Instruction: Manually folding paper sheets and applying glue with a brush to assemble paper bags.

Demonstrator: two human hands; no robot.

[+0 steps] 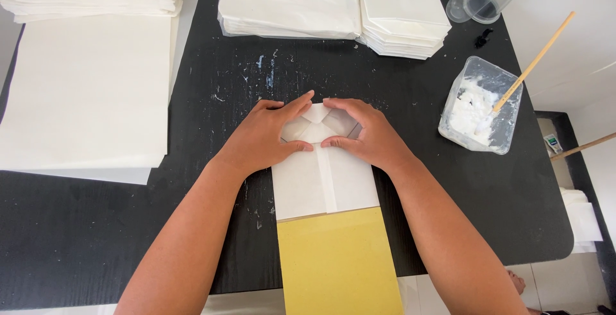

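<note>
Head view, looking down on a black table (115, 238). White paper bag (324, 183) lies flat at table centre, its folded bottom end pointing away from the person. Left hand (266, 136) and right hand (366, 134) both rest palm-down on that folded end, fingers spread flat, thumbs and fingertips pressing the creased flaps; neither grips anything. Bag body extends toward the person from under the hands, over a yellow board (337, 263). Stacks of white paper (90, 90) at left; finished folded bags (401, 17) beyond. Clear tub of white paste (478, 106) with wooden stick (536, 61) at right.
</note>
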